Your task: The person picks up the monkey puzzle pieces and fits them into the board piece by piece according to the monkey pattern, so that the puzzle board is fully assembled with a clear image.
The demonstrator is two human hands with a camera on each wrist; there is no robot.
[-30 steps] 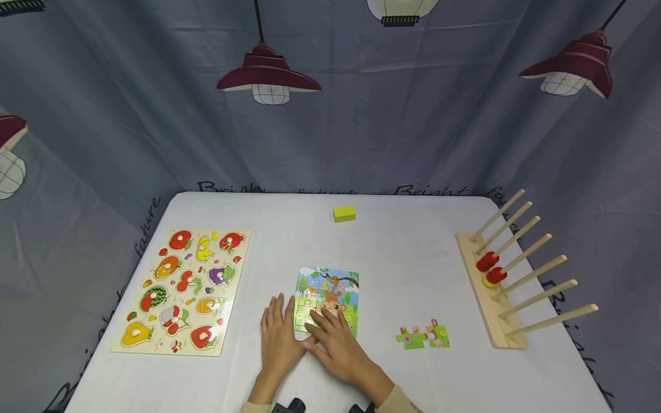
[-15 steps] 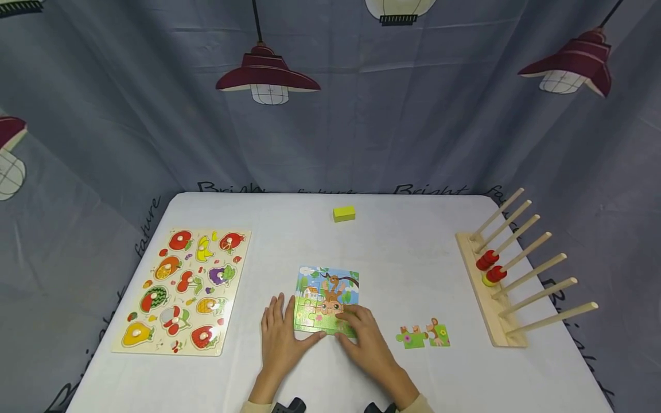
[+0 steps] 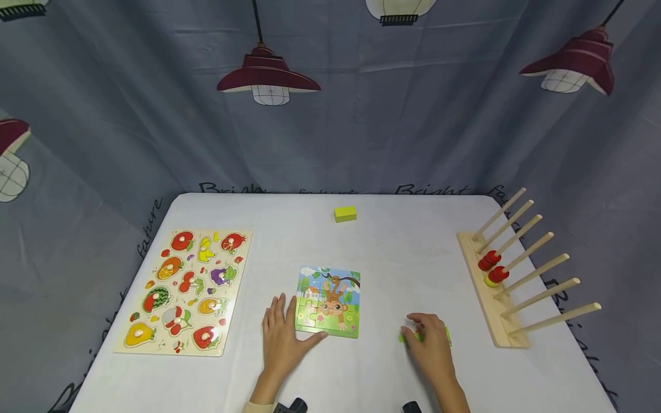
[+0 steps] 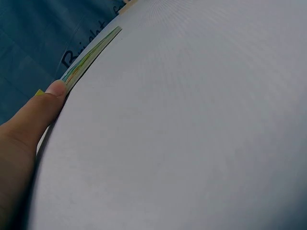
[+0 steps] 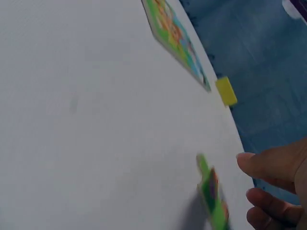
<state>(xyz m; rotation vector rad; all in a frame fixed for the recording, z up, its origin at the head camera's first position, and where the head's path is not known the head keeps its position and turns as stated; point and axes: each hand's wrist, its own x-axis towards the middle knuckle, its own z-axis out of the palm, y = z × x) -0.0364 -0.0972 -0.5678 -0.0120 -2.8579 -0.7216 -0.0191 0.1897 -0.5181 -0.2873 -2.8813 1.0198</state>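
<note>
A jigsaw puzzle [image 3: 329,303] with a monkey picture lies in the middle of the table in the head view. My left hand [image 3: 281,338] rests flat along its left side, fingers straight and thumb at the lower left corner. Over the loose jigsaw pieces [image 3: 419,337] to the right hovers my right hand [image 3: 432,347], which covers most of them. The right wrist view shows the right thumb and bent fingers apart from a green jigsaw piece [image 5: 213,196], with space between. How the pieces lie under the palm is partly hidden.
At left lies a fruit puzzle board [image 3: 188,292]. A wooden peg stand [image 3: 488,292] with red and yellow rings is at the right, its pegs slanting outward. A yellow-green block [image 3: 345,214] sits near the back edge.
My right hand has left the monkey puzzle's lower edge and moved right, over the loose jigsaw pieces. The left hand stays beside the puzzle.
</note>
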